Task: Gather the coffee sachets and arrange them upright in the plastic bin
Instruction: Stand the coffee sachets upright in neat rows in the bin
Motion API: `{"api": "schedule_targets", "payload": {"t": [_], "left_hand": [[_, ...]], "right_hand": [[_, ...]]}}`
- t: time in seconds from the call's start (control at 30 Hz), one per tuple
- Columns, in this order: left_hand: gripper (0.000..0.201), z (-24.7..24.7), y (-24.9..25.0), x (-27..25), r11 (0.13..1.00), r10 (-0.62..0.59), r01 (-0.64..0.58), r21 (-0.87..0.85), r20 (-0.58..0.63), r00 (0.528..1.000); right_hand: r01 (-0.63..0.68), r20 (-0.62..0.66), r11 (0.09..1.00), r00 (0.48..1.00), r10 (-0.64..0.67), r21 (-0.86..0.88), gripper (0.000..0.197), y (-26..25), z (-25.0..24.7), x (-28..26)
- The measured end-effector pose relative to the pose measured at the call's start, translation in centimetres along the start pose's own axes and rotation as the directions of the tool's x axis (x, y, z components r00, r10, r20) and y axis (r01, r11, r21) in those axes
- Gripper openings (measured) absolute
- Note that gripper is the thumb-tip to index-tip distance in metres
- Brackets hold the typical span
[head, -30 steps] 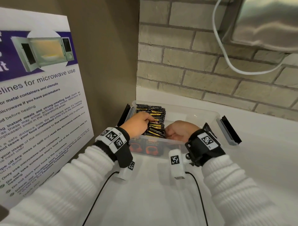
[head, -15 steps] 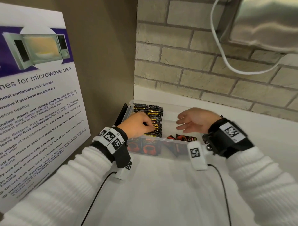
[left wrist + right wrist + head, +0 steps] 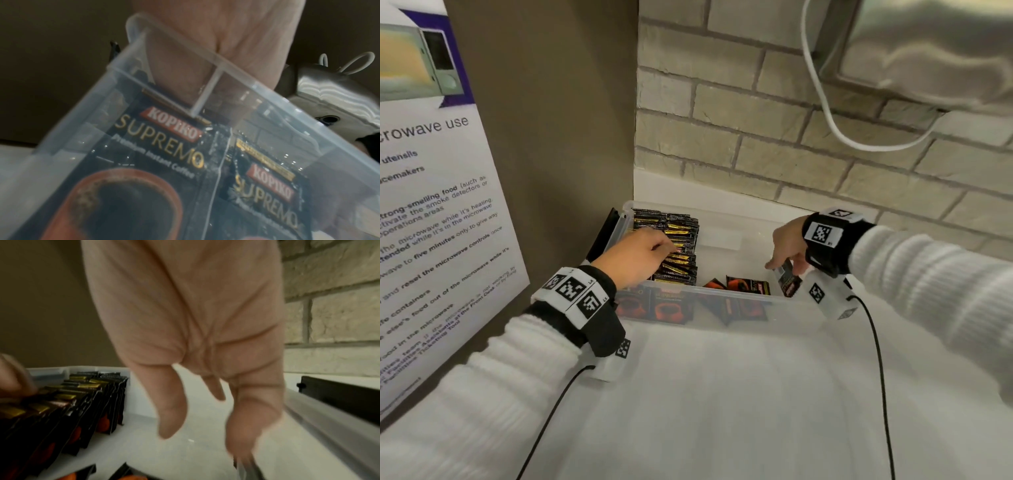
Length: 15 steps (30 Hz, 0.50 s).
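Observation:
A clear plastic bin [image 3: 722,298] stands on the white counter against the brick wall. A row of black-and-gold coffee sachets [image 3: 681,236] stands upright at its left end. My left hand [image 3: 666,246] lies on that row with curled fingers pinching the sachet tops. A few loose sachets [image 3: 747,286] lie on the bin floor near the front wall. At the bin's right end my right hand [image 3: 779,265] pinches one sachet [image 3: 788,278] that hangs tilted. In the right wrist view that hand [image 3: 205,441] points down, with the pinched sachet [image 3: 246,469] blurred. The left wrist view shows sachets [image 3: 160,138] through the bin wall [image 3: 267,91].
A microwave-use poster [image 3: 431,205] leans on the brown wall to the left. A white cable [image 3: 825,113] and a metal appliance [image 3: 928,51] hang at the upper right. Black latches [image 3: 602,233] flank the bin. The white counter [image 3: 722,394] spreads in front.
My right hand left the upright row, swung to the bin's right end and took hold of a loose sachet. The left hand stayed on the row.

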<state>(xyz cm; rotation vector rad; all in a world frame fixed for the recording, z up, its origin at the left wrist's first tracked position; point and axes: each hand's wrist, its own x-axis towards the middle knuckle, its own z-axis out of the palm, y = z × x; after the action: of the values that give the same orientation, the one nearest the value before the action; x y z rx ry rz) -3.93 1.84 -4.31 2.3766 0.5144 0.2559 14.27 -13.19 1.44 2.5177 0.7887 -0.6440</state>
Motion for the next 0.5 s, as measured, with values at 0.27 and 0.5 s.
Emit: {"api": "schedule_targets", "payload": {"t": [0.27,0.5], "left_hand": [[0.032,0.3,-0.6,0.7,1.0,0.001,-0.001,0.002,-0.015,1.0],[0.031,0.1,-0.5,0.4,0.999,-0.017,0.017,-0.028,0.01,1.0]], "right_hand": [[0.073,0.189,0.975,0.975,-0.114,0.212,0.053,-1.3,-0.5,3.0],[0.068,0.268,0.979,0.963,-0.014,-0.194,0.085,-1.5,0.2,4.7]]}}
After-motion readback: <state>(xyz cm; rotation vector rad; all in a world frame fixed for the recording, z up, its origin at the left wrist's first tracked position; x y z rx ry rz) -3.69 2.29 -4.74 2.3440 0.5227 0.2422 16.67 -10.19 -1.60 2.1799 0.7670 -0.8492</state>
